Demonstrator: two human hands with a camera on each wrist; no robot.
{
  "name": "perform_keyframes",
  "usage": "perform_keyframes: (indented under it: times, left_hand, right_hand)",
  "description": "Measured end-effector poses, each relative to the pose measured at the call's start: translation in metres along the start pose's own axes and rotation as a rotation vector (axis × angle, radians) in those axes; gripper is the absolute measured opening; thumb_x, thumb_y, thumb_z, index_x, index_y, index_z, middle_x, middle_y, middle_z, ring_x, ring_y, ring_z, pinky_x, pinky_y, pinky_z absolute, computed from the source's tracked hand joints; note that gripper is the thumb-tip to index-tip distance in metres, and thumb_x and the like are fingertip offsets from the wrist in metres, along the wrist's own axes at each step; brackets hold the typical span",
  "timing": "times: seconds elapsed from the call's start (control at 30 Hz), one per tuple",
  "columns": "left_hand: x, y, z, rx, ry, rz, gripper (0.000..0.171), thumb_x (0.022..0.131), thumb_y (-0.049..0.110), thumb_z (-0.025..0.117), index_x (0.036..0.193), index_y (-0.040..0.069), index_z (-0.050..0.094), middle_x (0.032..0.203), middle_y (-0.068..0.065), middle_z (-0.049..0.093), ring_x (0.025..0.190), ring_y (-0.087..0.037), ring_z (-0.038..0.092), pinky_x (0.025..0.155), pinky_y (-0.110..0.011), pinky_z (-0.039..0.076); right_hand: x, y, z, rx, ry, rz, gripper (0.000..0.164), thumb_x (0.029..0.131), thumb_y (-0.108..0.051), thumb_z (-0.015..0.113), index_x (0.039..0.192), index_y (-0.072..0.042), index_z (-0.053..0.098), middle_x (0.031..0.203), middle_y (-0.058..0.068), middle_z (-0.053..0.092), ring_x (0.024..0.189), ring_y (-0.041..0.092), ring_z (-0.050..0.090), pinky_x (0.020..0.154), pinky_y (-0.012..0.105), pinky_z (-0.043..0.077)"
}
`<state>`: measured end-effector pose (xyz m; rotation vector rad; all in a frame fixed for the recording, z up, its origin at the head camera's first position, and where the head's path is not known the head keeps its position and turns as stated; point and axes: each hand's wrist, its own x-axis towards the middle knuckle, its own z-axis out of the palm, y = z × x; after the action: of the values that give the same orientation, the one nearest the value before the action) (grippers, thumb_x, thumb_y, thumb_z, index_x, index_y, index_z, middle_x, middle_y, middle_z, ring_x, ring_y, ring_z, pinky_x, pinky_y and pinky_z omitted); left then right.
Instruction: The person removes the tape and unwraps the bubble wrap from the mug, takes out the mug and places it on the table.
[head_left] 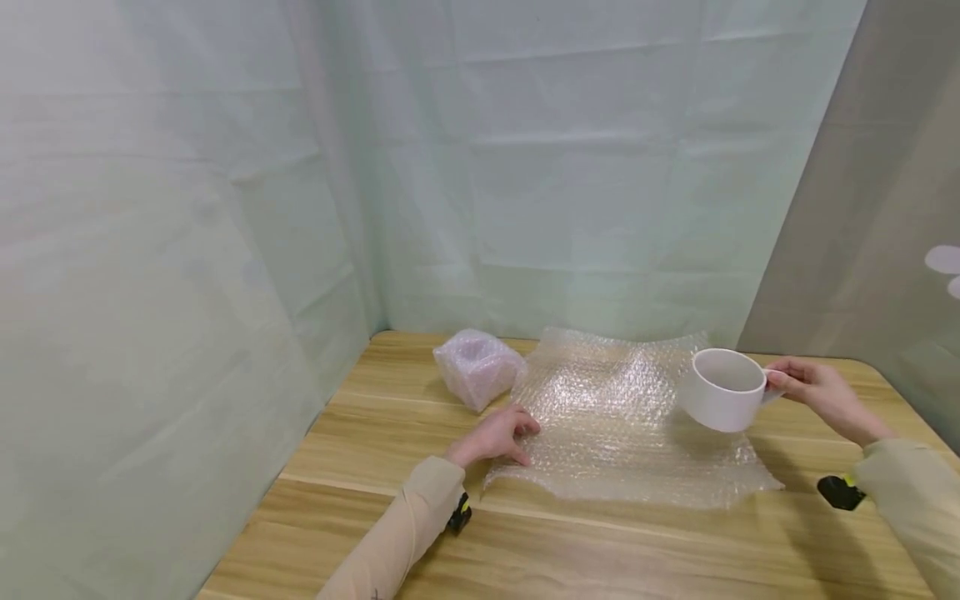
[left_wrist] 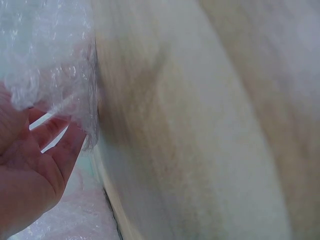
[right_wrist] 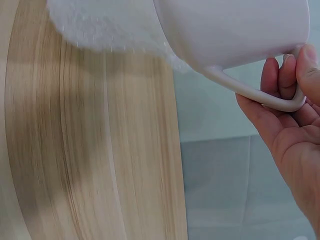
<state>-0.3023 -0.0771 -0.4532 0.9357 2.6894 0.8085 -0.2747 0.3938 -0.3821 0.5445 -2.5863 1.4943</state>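
Observation:
My right hand [head_left: 816,390] grips a large white mug [head_left: 720,408] by its handle, fingers curled through the loop and thumb on top, as the right wrist view shows. The mug [right_wrist: 240,30] is upright, raised above the right part of a clear bubble wrap sheet [head_left: 600,442]. At the sheet's left edge rests my left hand [head_left: 498,435], thumb and fingers spread apart. In the left wrist view, the wrap's edge [left_wrist: 60,85] partly covers the fingertips of that hand [left_wrist: 37,160].
A bundle of bubble wrap [head_left: 480,367] stands at the back left of the wooden table [head_left: 360,500], beside the sheet. Pale curtains [head_left: 570,167] hang behind the table and along its left side. A dark device [head_left: 840,492] is strapped at the right wrist.

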Motion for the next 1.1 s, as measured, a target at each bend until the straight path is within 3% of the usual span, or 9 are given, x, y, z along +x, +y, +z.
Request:
perform_keyframes:
  times: [0.27, 0.5, 0.7, 0.9, 1.1]
  left_hand:
    - [0.000, 0.002, -0.002, 0.001, -0.003, -0.008, 0.049, 0.063, 0.014, 0.082, 0.107, 0.006, 0.063, 0.098, -0.001, 0.054, 0.091, -0.018, 0.052, 0.078, -0.023, 0.042]
    - [0.001, 0.000, 0.000, 0.002, -0.003, -0.005, 0.049, 0.063, 0.015, 0.082, 0.107, 0.006, 0.063, 0.099, -0.001, 0.054, 0.091, -0.016, 0.052, 0.078, -0.023, 0.042]
    - [0.001, -0.003, 0.003, -0.003, -0.005, -0.004, 0.049, 0.063, 0.015, 0.082, 0.107, 0.007, 0.063, 0.099, 0.001, 0.054, 0.090, -0.014, 0.051, 0.078, -0.022, 0.042]
    - [0.001, -0.004, 0.004, 0.001, 0.000, 0.012, 0.048, 0.063, 0.015, 0.082, 0.106, 0.006, 0.063, 0.098, 0.001, 0.053, 0.089, -0.014, 0.051, 0.077, -0.021, 0.042]
    - [0.002, -0.002, 0.002, 0.005, 0.001, 0.004, 0.048, 0.063, 0.015, 0.082, 0.106, 0.006, 0.063, 0.099, 0.000, 0.054, 0.089, -0.014, 0.052, 0.077, -0.021, 0.042]
  right_hand:
    - [-0.008, 0.010, -0.015, 0.032, 0.011, -0.030, 0.011, 0.092, -0.001, 0.049, 0.095, 0.009, 0.054, 0.083, -0.004, 0.061, 0.074, 0.005, 0.058, 0.066, 0.015, 0.047]
    - [-0.012, 0.020, -0.027, 0.127, -0.011, -0.030, 0.013, 0.092, 0.005, 0.046, 0.093, 0.003, 0.059, 0.084, -0.004, 0.061, 0.076, 0.004, 0.058, 0.066, 0.014, 0.047]
    - [-0.019, 0.029, -0.030, 0.089, -0.001, 0.009, 0.012, 0.093, 0.001, 0.046, 0.093, 0.006, 0.056, 0.084, -0.004, 0.062, 0.076, 0.006, 0.059, 0.067, 0.015, 0.047]
    - [-0.022, 0.037, -0.032, 0.028, 0.015, 0.064, 0.021, 0.094, -0.007, 0.047, 0.097, 0.014, 0.051, 0.086, -0.006, 0.061, 0.077, 0.003, 0.058, 0.066, 0.015, 0.047]
    - [-0.025, 0.046, -0.034, 0.046, 0.043, 0.063, 0.014, 0.094, -0.004, 0.047, 0.095, 0.007, 0.056, 0.085, -0.007, 0.059, 0.077, 0.001, 0.056, 0.065, 0.014, 0.047]
